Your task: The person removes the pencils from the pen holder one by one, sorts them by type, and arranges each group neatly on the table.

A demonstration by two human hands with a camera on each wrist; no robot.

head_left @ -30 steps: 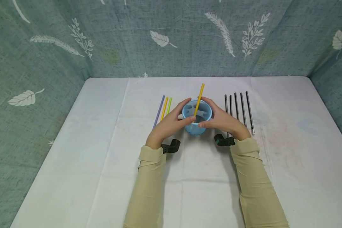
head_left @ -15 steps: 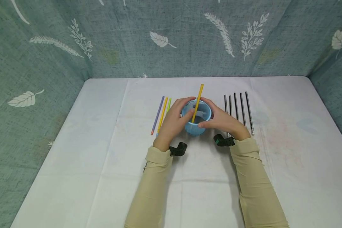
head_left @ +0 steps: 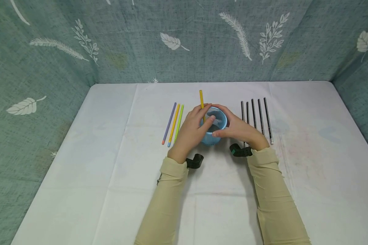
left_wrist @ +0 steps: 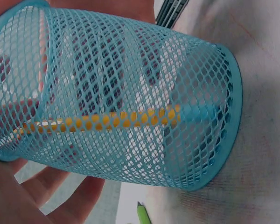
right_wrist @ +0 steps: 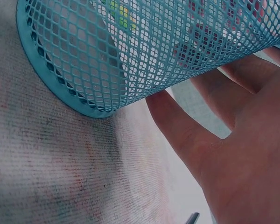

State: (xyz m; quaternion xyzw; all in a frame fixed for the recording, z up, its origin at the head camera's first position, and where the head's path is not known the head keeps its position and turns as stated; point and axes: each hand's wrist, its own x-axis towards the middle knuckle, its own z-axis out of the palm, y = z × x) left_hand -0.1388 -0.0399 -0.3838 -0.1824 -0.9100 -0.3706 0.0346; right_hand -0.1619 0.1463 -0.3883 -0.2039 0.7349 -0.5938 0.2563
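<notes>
A light-blue mesh pencil holder (head_left: 212, 139) stands upright on the white cloth between both hands. The left hand (head_left: 188, 132) grips its left side, with fingertips at the far rim and the thumb over the opening. From the right, the right hand (head_left: 242, 130) holds the holder, thumb on the near side and fingers spread behind. One yellow pencil (head_left: 201, 97) stands inside, leaning on the left rim by the left fingers and rising above it. In the left wrist view, the blue end of this pencil (left_wrist: 126, 119) shows through the mesh near the base.
Left of the holder lie a purple pencil (head_left: 169, 123), another yellow pencil (head_left: 173, 125) and a green pencil (head_left: 179, 120), side by side. Several dark, thin sticks (head_left: 261, 117) with shiny ends lie in a row behind the right wrist. A green leaf-print curtain (head_left: 184, 41) hangs beyond the table.
The left hand has shifted right and closer around the holder. The yellow pencil's top has swung left, from leaning right to leaning on the left rim. The right hand stays put.
</notes>
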